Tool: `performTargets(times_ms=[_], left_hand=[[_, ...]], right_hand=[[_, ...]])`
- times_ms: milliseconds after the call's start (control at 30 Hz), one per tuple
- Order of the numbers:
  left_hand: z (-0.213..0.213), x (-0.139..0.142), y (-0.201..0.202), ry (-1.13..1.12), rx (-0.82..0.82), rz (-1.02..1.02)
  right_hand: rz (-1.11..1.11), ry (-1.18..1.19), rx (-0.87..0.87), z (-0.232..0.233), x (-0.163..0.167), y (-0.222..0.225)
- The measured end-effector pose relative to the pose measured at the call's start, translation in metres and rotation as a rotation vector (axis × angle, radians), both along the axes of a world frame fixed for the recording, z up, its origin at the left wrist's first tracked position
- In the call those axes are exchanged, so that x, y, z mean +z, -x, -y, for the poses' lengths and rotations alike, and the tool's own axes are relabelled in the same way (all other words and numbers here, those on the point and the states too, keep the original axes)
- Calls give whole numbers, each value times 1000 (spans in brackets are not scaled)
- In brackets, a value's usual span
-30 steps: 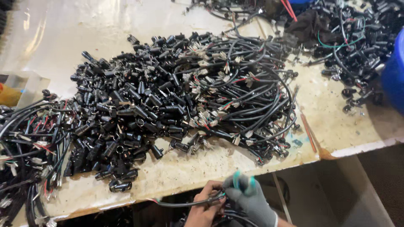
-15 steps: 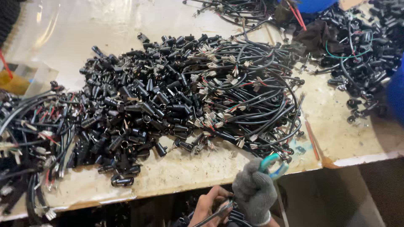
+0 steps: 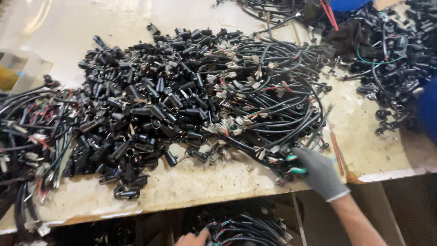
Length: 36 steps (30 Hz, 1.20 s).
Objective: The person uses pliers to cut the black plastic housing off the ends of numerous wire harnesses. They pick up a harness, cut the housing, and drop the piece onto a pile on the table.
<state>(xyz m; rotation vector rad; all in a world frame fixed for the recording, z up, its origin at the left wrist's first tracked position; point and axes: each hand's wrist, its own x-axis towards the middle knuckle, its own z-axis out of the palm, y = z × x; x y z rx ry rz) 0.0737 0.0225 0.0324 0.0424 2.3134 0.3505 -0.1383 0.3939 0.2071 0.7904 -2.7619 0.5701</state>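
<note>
While most of the frame is a worn pale tabletop (image 3: 382,150) buried in black cable parts, the right hand (image 3: 318,173), in a grey knit glove, sits at lower right on the near edge of the big cable pile (image 3: 205,100). Fingers curled loosely down into the looped black wires (image 3: 282,123); whether they actually pinch a wire, cannot tell, tips are hidden in the tangle. Small teal-tipped tool or glove tips (image 3: 293,164) show at the fingertips, too blurred to say which. Bare forearm runs off toward the lower right corner.

Left hand (image 3: 193,238), bare, only partly in view at bottom centre, below the table edge, touching a bundle of wires with coloured cores (image 3: 241,228) in the dark space under the table. Grip cannot be told, just knuckles and fingertips visible.

Pile: black connector plugs (image 3: 136,114) heaped centre-left, stripped wire ends with red and green cores toward centre. Another wire bundle (image 3: 32,132) at far left edge. Second heap of black parts (image 3: 391,59) upper right, with a blue object (image 3: 428,109) at right edge.
</note>
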Motion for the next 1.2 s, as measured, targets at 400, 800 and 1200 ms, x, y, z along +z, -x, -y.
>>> performTargets(times_ms=[400,800,1200], left_hand=[[-79,3,65,-224,-534,-81],[-79,-11,40,-315,-687,-149],[44,146,123,60,239,-1405]], right_hand=[[-88,195,-279,71,-14,6],[-127,40,154,140,10,-29],[-149,-3,158,156,-2,38]])
